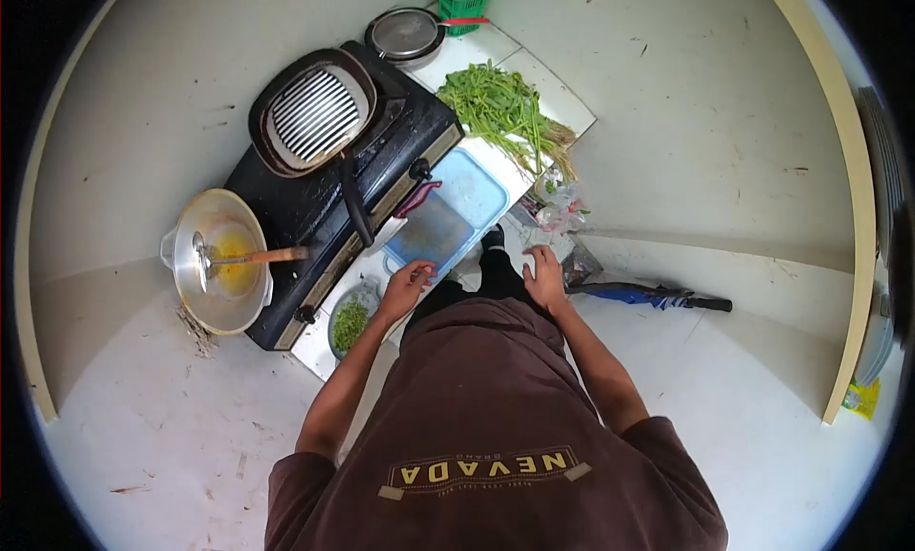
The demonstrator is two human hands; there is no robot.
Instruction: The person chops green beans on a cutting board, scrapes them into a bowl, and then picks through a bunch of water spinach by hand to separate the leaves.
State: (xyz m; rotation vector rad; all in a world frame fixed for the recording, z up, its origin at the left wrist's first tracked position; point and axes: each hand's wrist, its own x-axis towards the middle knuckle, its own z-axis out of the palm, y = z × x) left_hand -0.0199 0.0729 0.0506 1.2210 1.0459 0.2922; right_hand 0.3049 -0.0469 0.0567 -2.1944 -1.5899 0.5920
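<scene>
Blue board is laid lengthwise along the right side of the stove; its near corner is touched by the nearer left hand, fingers loosely curled, nothing gripped; right hand is held open, empty, farther out.

Left hand out at 11 o'clock, fingers curled; right hand at 1 o'clock, palm down, fingers spread.
</scene>
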